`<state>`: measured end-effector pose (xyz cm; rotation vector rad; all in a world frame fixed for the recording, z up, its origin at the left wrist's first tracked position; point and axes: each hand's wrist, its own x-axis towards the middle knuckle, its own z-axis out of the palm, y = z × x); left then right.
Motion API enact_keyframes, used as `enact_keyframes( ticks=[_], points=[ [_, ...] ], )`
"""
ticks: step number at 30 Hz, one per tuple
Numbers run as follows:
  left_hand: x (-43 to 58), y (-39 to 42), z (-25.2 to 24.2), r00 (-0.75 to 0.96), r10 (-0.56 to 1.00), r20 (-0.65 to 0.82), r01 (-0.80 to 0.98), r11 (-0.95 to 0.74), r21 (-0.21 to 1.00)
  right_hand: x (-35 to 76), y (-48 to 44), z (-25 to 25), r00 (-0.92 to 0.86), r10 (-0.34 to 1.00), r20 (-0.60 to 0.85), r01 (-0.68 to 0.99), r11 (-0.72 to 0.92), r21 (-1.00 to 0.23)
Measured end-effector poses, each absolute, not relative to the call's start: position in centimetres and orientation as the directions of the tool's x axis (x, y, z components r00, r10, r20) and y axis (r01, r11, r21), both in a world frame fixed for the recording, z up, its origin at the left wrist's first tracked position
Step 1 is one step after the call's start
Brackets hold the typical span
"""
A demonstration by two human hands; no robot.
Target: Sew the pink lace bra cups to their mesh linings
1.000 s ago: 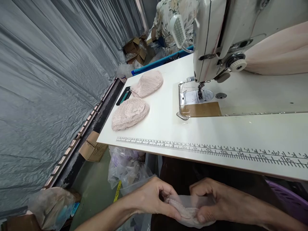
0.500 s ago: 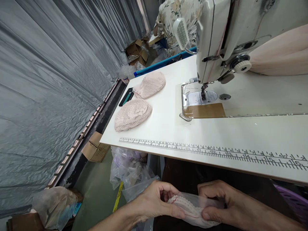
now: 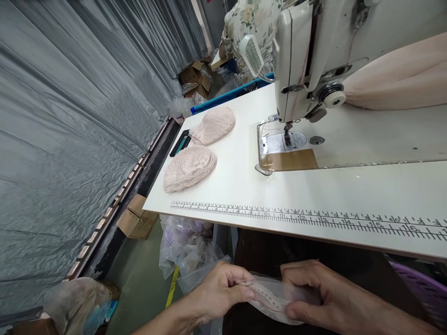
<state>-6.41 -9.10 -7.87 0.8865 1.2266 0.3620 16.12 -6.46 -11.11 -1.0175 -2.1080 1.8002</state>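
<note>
A piece of sheer pale fabric with a lace edge is stretched between my two hands, below the front edge of the table. My left hand pinches its left end between thumb and fingers. At the other end, my right hand grips the fabric, thumb on the near side. A reddish line of stitching runs along the lace. Up on the white table, two pale pink lace pieces lie at the left: a nearer lace cup and a farther one.
A sewing machine stands on the white table, which has a printed ruler along its front. Pink cloth lies behind the machine. Plastic bags and a purple basket are below. A person sits beyond.
The fabric has been turned slightly, showing more of its lace edge and red stitching. My left thumb has shifted toward its fingertips. The camera view has moved a little to the right.
</note>
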Motion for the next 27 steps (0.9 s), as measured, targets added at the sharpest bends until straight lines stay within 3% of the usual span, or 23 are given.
enact_keyframes(
  ticks=[10, 19, 23, 27],
  points=[
    [-5.9, -8.4, -6.8, 0.445, 0.581, -0.682, 0.224, 0.665, 0.713, 16.1, -6.3, -11.7, -0.741, 0.621, -0.256, 0.354, 0.036, -0.935],
    [-4.5, -8.8, -7.9, 0.282, 0.636, -0.719, 0.281, 0.662, 0.695, 16.3, -6.3, -11.9, -0.737, 0.609, -0.294, 0.386, 0.022, -0.922],
    [-4.5, -8.6, -7.8, 0.310, 0.625, -0.716, 0.292, 0.654, 0.697, 16.5, -6.2, -11.5, -0.741, 0.575, -0.347, 0.395, -0.045, -0.918],
    [-4.7, -8.3, -7.4, 0.337, 0.602, -0.724, 0.280, 0.670, 0.688, 16.3, -6.1, -10.8, -0.756, 0.584, -0.296, 0.307, -0.083, -0.948]
  ],
)
